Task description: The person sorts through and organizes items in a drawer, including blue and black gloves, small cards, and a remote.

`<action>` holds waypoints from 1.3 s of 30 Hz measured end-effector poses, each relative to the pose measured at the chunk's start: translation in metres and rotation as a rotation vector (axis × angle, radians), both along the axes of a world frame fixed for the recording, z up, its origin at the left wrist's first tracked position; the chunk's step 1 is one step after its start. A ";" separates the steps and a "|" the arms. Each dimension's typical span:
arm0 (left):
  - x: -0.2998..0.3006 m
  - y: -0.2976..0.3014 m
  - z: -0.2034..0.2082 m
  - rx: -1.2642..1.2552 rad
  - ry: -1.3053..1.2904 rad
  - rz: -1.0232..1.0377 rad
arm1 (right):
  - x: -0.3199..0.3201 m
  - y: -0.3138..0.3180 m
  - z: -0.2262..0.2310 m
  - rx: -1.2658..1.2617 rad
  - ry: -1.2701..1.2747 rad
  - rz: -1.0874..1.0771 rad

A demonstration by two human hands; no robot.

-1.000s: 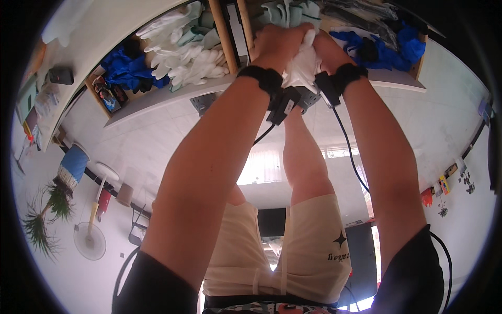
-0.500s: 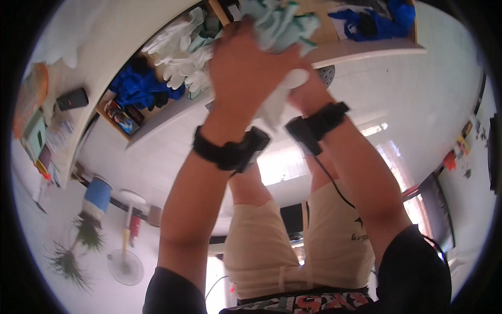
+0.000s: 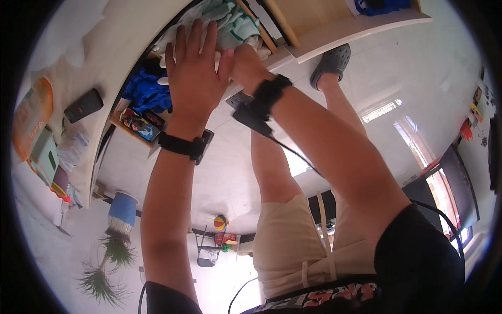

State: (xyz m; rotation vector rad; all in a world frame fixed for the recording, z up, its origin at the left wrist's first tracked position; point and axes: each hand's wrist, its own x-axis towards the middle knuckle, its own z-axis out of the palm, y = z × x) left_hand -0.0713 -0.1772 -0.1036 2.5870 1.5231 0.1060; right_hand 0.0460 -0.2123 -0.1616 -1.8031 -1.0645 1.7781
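Observation:
My left hand (image 3: 194, 76) lies palm down over a pile of gloves in the left drawer (image 3: 260, 26), its fingers straight and spread. Close beside its thumb, my right hand (image 3: 248, 68) reaches in at the drawer's front; its fingers are mostly hidden, so I cannot see whether it grips anything. Pale gloves with green cuffs (image 3: 244, 27) lie bunched beyond my hands, with white ones among them. A crumpled blue fabric bundle (image 3: 149, 89) sits in the same drawer, left of my left hand. Both wrists wear black straps with small boxes.
Another drawer (image 3: 314, 23) stands open at the right, with a blue bundle (image 3: 381, 6) in it. Small printed packets (image 3: 138, 125) fill the left drawer's near corner. On the pale tabletop lie a black phone-like device (image 3: 83, 105) and an orange-white bag (image 3: 34, 118). A grey clog (image 3: 332, 64) is below.
Both hands have moved left and apart from each other. The green-cuffed gloves they held up between the drawers now lie in the left drawer. My left fingers have straightened out.

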 end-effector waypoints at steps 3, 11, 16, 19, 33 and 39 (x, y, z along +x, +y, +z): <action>-0.011 -0.013 -0.018 -0.053 -0.054 0.095 | 0.030 0.008 0.047 -0.086 -0.309 0.473; 0.000 0.010 -0.054 0.016 0.108 0.148 | 0.052 0.065 0.040 1.104 -0.561 0.808; -0.005 0.000 -0.047 -0.031 0.003 0.118 | 0.039 0.095 0.017 0.952 -0.638 1.102; -0.012 -0.030 -0.041 -0.020 -0.031 0.173 | 0.044 0.092 0.015 0.953 -0.599 1.065; -0.022 -0.037 -0.069 -0.294 0.116 0.189 | 0.039 0.070 0.032 0.669 -0.638 1.258; -0.007 -0.035 -0.065 -0.284 0.146 0.245 | 0.036 0.061 0.009 0.616 -0.960 1.450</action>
